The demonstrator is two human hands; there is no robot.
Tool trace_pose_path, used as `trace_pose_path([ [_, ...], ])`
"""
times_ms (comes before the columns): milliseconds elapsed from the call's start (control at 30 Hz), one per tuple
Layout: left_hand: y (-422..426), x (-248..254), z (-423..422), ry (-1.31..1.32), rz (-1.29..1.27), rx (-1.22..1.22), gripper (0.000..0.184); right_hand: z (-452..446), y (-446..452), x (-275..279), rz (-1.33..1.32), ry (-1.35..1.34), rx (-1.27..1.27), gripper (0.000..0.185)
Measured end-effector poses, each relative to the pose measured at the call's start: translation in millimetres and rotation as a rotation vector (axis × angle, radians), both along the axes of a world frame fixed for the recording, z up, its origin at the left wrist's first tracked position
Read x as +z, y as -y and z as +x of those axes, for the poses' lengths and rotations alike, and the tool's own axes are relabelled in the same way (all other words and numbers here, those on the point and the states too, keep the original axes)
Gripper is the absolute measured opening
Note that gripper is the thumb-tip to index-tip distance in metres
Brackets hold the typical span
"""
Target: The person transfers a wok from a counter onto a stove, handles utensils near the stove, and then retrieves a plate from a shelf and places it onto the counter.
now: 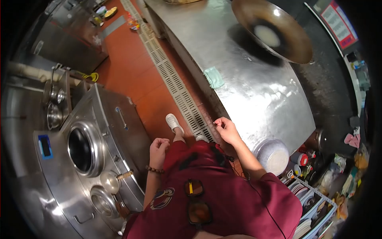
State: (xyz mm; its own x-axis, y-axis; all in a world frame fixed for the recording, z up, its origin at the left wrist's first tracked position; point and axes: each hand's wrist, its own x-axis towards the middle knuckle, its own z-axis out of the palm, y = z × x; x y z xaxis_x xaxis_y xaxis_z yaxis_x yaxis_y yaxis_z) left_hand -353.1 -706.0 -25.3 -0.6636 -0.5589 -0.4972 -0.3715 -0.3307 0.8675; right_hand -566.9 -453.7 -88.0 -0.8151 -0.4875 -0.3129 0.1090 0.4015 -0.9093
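Long, grey stainless-steel bench (195, 28), surface shiny, scuffed, strong glare toward near end. On it: big, round, brown-and-dark metal wok (294, 36), sitting tilted toward the far side, pale patch at its centre, dark shadow beneath; pale green, crumpled fabric cloth (214, 77), at the aisle-side edge, well apart from wok. Round, grey metal pan (274, 157) by the near end, base up; can't tell if it rests on the bench.

Floor: reddish-orange, square-tiled floor (121, 81), long, grey, slotted drain grate (169, 73) set in, running alongside bench. White, perforated clog (174, 122) on the tiles beside grate.
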Motion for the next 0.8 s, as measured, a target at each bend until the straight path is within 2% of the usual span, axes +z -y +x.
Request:
trace_pose_path([
  [133,41.9,-11.9,-44.2,-0.078,0.023,-0.121,0.004,-11.1,18.0,6.7,0.105,-0.072,-0.084,0.021],
  [233,84.2,-23.6,-77.5,-0.144,-0.070,-0.212,0.005,-21.0,41.2,21.6,0.190,-0.153,-0.147,0.022],
  [267,98.3,-29.1,-86.8,-0.249,-0.051,-0.189,0.001,-24.0,49.5,28.9,0.254,-0.163,-0.172,0.022],
  [367,139.1,-11.3,-112.1,-0.251,-0.051,-0.221,0.001,-34.4,82.5,46.5,0.280,-0.164,-0.205,0.023],
  [500,196.6,-20.0,-124.2,-0.208,-0.101,-0.255,0.001,-48.8,121.6,48.5,0.372,-0.272,-0.215,0.027],
  [667,266.0,-44.7,-127.9,-0.157,-0.206,-0.305,0.004,-52.3,167.8,66.9,0.397,-0.257,-0.272,0.029],
  [800,304.6,-56.0,-139.8,-0.150,-0.391,-0.342,0.008,-41.3,185.6,82.1,0.476,-0.276,-0.307,0.030],
])
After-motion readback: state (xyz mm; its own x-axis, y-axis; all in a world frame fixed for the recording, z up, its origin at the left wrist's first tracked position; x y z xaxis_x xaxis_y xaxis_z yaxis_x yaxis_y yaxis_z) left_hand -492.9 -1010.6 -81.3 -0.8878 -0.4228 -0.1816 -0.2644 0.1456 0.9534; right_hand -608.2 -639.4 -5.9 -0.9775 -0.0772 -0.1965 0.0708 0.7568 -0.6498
